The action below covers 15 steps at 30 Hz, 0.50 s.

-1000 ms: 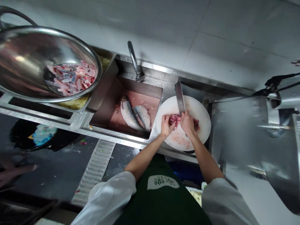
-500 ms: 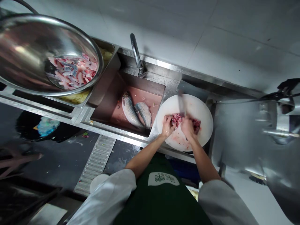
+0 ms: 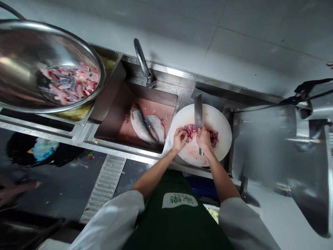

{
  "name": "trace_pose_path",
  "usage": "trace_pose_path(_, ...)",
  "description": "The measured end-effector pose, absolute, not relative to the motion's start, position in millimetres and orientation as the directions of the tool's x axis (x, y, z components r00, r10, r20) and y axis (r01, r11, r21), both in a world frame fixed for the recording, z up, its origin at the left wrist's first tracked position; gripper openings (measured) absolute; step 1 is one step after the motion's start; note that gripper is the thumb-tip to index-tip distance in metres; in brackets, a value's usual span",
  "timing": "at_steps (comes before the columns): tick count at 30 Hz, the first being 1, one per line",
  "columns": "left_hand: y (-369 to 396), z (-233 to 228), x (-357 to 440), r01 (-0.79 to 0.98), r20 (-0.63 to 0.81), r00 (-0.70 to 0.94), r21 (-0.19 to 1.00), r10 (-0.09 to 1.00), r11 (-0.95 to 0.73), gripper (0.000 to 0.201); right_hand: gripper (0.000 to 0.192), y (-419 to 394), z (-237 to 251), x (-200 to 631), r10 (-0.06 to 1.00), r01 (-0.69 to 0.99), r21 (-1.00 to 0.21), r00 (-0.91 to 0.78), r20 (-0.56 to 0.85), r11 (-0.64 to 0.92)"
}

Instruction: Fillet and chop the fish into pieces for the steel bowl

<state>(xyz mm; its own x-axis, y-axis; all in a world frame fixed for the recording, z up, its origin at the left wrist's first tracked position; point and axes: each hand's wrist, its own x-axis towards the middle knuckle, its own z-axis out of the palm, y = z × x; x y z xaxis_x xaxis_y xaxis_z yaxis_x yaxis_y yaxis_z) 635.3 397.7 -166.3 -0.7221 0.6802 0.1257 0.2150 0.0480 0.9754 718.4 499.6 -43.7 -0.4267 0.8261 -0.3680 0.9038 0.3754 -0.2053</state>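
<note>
On the white board (image 3: 221, 119), the right hand (image 3: 204, 139) has its fingers wrapped around the cleaver (image 3: 198, 111), while the left hand (image 3: 180, 139), curled at the red meat's (image 3: 191, 130) end away from the blade, probably steadies it safely, exact grip unclear.

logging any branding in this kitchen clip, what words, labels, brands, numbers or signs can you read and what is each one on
"家樂": likely reading of the large characters, seen upside down, on the white logo patch of the green apron.
Smaller characters on that patch: too small to read.
Cleaver: no lettering can be made out.
No numbers or other signs can be read.
</note>
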Motion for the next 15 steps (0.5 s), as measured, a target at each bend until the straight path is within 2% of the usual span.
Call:
trace_pose_path(4,396.3,-166.8,631.3,0.147,0.096,-0.736,0.989,0.67,0.02,0.013,0.031,495.7,-37.2,708.5,0.819,0.914,-0.251,-0.4,-0.412,0.32)
trace_pose_path(6,393.5,-167.5,626.5,0.149,0.096,-0.777,0.988,0.623,0.034,0.014,0.033,502.6,-31.7,711.4,0.848,0.894,-0.294,-0.425,-0.317,0.338)
trace_pose_path(9,389.4,-166.2,618.3,0.21,0.134,-0.849,0.973,0.511,0.095,0.016,0.04,509.5,-31.7,713.9,0.9,0.852,-0.37,-0.428,-0.082,0.371)
trace_pose_path(10,389.2,-164.7,615.7,0.245,0.154,-0.853,0.962,0.499,0.123,0.016,0.04,508.3,-36.0,712.7,0.904,0.845,-0.382,-0.425,-0.053,0.374)
trace_pose_path(12,391.7,-160.4,611.1,0.342,0.195,-0.798,0.926,0.57,0.162,0.019,0.035,501.0,-50.4,707.3,0.892,0.852,-0.38,-0.435,-0.128,0.361)
trace_pose_path(15,400.7,-155.4,605.7,0.498,0.197,-0.569,0.855,0.798,0.143,0.033,0.025,490.5,-74.8,698.9,0.838,0.881,-0.346,-0.435,-0.328,0.322)
